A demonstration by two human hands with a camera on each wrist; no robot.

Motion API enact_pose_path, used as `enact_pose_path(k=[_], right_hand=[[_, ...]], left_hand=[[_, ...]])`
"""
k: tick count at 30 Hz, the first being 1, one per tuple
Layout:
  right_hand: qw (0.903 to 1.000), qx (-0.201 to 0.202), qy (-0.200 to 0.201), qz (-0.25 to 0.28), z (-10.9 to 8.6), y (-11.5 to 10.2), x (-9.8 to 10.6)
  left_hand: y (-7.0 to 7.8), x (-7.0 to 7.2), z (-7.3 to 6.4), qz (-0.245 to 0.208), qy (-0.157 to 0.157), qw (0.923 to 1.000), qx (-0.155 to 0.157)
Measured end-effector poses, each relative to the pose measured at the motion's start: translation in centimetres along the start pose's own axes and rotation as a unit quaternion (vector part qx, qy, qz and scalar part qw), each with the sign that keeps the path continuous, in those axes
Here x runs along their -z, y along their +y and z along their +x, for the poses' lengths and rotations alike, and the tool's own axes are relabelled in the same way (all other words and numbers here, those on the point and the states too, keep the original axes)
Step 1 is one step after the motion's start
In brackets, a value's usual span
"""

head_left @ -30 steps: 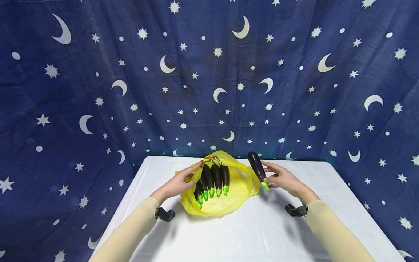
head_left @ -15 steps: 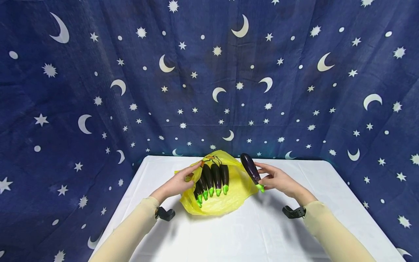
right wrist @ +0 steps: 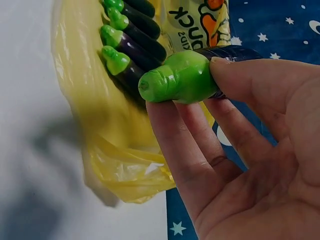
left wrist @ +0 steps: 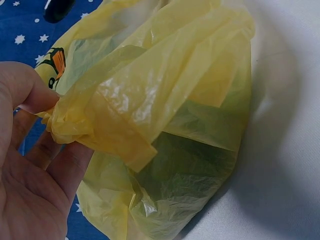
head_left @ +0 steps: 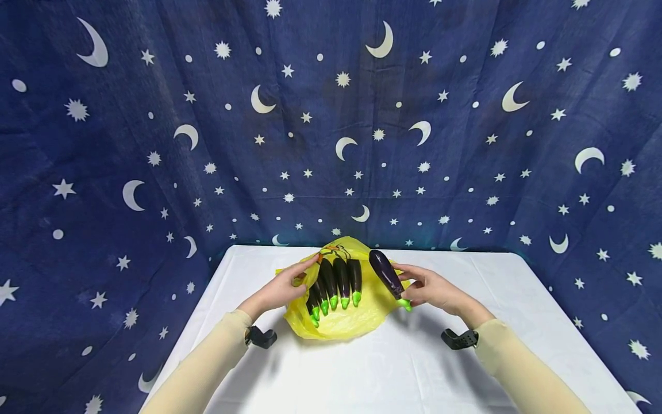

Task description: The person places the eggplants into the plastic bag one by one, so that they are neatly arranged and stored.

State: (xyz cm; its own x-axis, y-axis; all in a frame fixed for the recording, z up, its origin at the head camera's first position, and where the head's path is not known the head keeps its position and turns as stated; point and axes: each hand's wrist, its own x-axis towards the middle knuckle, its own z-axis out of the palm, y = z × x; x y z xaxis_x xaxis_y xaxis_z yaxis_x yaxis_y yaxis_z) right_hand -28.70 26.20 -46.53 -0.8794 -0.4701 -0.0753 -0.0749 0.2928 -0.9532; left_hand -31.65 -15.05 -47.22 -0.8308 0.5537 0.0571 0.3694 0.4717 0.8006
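A yellow plastic bag [head_left: 369,322] lies on the table with its mouth spread toward me. Several dark purple eggplants [head_left: 342,282] with bright green caps sit side by side in its left part. My left hand [head_left: 281,290] pinches the bag's left edge; the left wrist view shows the bunched plastic between thumb and fingers. With thumb and fingertips my right hand [head_left: 434,293] grips another eggplant [head_left: 385,273] near its green cap [right wrist: 187,75]. That eggplant tilts up and left, in front of the bag's right edge.
The bag rests on a white-covered table [head_left: 331,379]. Behind the table hangs a dark blue cloth [head_left: 310,144] with white moons and stars. A black band [head_left: 261,338] is on the left wrist, another black band [head_left: 459,339] on the right.
My right hand has moved left with the eggplant, from beside the bag to over its right edge. The left hand stays on the bag, and the eggplants inside keep their places.
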Motion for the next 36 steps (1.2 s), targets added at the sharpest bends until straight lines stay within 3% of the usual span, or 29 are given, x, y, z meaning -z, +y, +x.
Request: enact_pose_path(k=[13, 25, 31, 36], right_hand=[[0.999, -0.005, -0.042, 0.013, 0.3, 0.8, -1.2], [0.9978, -0.04, -0.053, 0.005, 0.9, 1.7, -2.9], [0.9974, -0.059, -0.034, 0.025, 1.6, 2.3, -3.8], [0.9954, -0.087, 0.009, 0.04, 2.3, 2.5, -4.7]], left_hand=[[-0.1, -0.1, 0.1, -0.003, -0.001, 1.0, 0.001], [0.0, -0.1, -0.1, -0.002, -0.003, 1.0, 0.005], [0.0, 0.0, 0.0, -0.001, -0.003, 1.0, 0.005], [0.0, -0.1, 0.0, -0.001, -0.001, 1.0, 0.004]])
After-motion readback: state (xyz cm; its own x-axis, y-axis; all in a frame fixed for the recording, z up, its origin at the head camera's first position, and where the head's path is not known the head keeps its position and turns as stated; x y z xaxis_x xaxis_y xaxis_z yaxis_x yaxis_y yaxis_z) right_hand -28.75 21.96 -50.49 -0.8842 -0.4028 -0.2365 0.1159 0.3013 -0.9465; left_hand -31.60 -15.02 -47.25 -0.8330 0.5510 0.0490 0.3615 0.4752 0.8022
